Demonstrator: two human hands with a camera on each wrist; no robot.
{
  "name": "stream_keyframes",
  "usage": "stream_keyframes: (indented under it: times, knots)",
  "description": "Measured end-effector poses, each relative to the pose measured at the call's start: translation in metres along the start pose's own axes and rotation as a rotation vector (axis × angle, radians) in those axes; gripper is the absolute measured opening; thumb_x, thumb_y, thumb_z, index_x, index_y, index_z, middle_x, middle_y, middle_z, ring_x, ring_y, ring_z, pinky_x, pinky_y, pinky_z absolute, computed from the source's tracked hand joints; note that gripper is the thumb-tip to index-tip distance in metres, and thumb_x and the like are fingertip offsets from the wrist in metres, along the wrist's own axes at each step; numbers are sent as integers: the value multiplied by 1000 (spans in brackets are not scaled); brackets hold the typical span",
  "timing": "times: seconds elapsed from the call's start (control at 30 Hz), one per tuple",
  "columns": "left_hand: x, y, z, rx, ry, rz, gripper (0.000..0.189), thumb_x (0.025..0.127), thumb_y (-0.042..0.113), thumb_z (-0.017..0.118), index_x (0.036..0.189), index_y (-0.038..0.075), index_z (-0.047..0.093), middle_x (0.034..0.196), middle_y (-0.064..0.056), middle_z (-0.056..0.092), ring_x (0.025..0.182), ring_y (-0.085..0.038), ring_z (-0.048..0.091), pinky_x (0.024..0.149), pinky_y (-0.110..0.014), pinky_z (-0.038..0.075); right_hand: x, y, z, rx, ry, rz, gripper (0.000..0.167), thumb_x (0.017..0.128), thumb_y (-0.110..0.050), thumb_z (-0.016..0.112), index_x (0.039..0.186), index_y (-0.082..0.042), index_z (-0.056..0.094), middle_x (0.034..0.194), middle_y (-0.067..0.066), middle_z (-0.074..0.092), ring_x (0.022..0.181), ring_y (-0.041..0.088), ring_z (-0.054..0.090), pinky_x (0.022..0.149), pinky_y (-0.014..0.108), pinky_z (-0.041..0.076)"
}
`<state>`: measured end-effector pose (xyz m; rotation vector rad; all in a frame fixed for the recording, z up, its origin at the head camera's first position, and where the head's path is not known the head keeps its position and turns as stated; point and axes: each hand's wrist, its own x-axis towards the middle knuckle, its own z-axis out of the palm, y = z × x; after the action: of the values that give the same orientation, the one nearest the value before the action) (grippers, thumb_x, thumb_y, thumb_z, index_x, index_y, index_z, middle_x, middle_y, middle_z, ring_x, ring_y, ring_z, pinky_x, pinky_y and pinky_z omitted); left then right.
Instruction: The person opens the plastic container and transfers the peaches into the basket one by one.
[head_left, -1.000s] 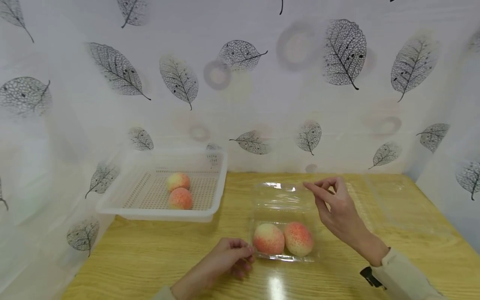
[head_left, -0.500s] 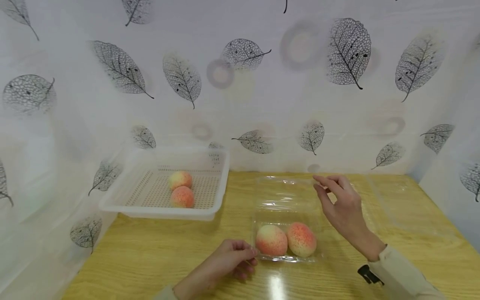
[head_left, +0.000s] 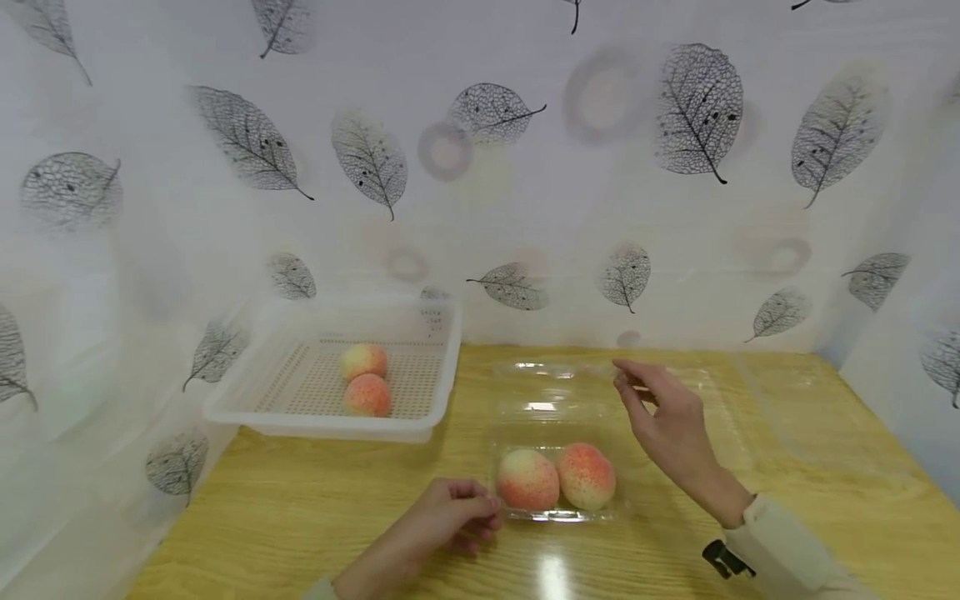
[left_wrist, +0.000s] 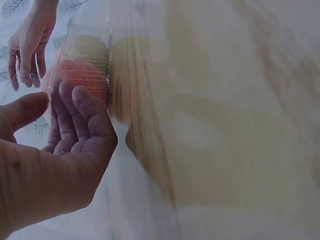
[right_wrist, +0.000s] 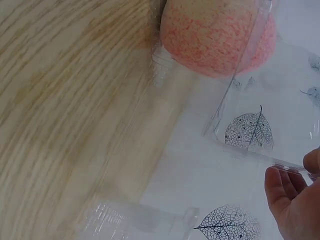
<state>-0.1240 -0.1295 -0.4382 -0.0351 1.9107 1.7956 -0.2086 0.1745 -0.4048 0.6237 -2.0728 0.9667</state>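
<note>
A clear plastic clamshell box (head_left: 557, 516) lies with its lid (head_left: 555, 390) raised at the back. Two peaches, a paler left one (head_left: 528, 480) and a redder right one (head_left: 587, 476), sit side by side in its base. At the near left corner, my left hand (head_left: 450, 515) pinches the box's edge; in the left wrist view the thumb (left_wrist: 31, 107) and fingers lie on either side of it. My right hand (head_left: 671, 429) holds the lid's right corner between thumb and fingertips, as the right wrist view also shows with the lid edge (right_wrist: 250, 150).
To the left stands a white plastic basket (head_left: 322, 427) holding two more peaches (head_left: 367, 395). More clear plastic packaging (head_left: 810, 408) lies flat on the wooden table (head_left: 300, 517) at the right. A leaf-print curtain (head_left: 480, 200) closes off the back and sides.
The lid tipped farther back, then came up slightly, with my right hand moving along. Over the last half second the box and both hands have shifted a little left.
</note>
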Motion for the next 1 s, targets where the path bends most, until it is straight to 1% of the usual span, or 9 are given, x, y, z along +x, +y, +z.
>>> stream_keyframes:
  times: [0.03, 0.13, 0.33, 0.5, 0.6, 0.7, 0.77, 0.87, 1.0]
  knots:
    - [0, 0, 0, 4, -4, -2, 16, 95, 23, 69, 96, 7, 69, 83, 3, 71, 72, -8, 67, 62, -22, 53, -2, 0, 1, -2, 1, 23, 38, 86, 13, 72, 122, 0, 71, 99, 13, 75, 91, 3, 69, 82, 2, 49]
    - [0, 1, -1, 6, -8, -2, 16, 95, 24, 69, 95, 7, 69, 83, 3, 71, 72, -7, 67, 62, -21, 53, -4, -1, 4, 0, 3, 86, 40, 88, 11, 71, 127, 1, 68, 98, 13, 75, 92, 5, 70, 82, 1, 49]
    - [1, 2, -1, -7, 5, 7, 14, 94, 22, 69, 92, 8, 68, 81, 4, 71, 70, -6, 66, 61, -20, 52, -11, -6, 6, -16, -42, 262, 32, 91, 5, 71, 122, 3, 67, 97, 14, 75, 88, 28, 75, 77, -1, 47]
    - [1, 2, -3, -3, 5, 12, 14, 94, 22, 69, 92, 8, 68, 81, 4, 71, 70, -7, 66, 61, -20, 52, -18, -9, 6, -23, -99, 361, 29, 91, 7, 70, 120, 3, 66, 100, 16, 75, 91, 33, 76, 76, -2, 46]
    - [1, 1, -4, -2, 4, 10, 14, 94, 23, 69, 91, 9, 68, 81, 4, 72, 71, -7, 66, 61, -21, 53, -20, -10, 7, -26, -141, 404, 29, 91, 6, 69, 120, 2, 66, 102, 16, 76, 94, 32, 76, 77, 7, 53]
    - [0, 0, -6, 1, 1, 6, 14, 95, 23, 69, 91, 10, 68, 82, 4, 72, 72, -7, 66, 63, -21, 53, -21, -11, 7, -13, -195, 465, 28, 95, 2, 67, 123, 0, 65, 106, 16, 75, 97, 31, 76, 80, 26, 62]
    - [0, -1, -6, 1, 0, 4, 13, 95, 23, 69, 90, 11, 68, 82, 5, 72, 72, -6, 66, 63, -21, 53, -21, -11, 7, 7, -237, 510, 29, 97, -1, 65, 125, 0, 63, 111, 18, 75, 101, 32, 75, 84, 38, 62]
    - [-1, -1, -7, -3, -1, 6, 13, 95, 23, 69, 90, 11, 68, 82, 5, 72, 72, -6, 66, 63, -21, 53, -21, -11, 7, 35, -292, 572, 31, 100, -5, 61, 130, 0, 59, 118, 20, 72, 106, 33, 72, 90, 44, 60]
    - [-2, 0, -7, -11, 0, 6, 12, 95, 22, 68, 90, 11, 67, 82, 5, 72, 72, -6, 66, 64, -21, 52, -21, -11, 8, 48, -326, 621, 33, 102, -7, 58, 135, 0, 57, 122, 20, 70, 112, 34, 70, 95, 45, 58]
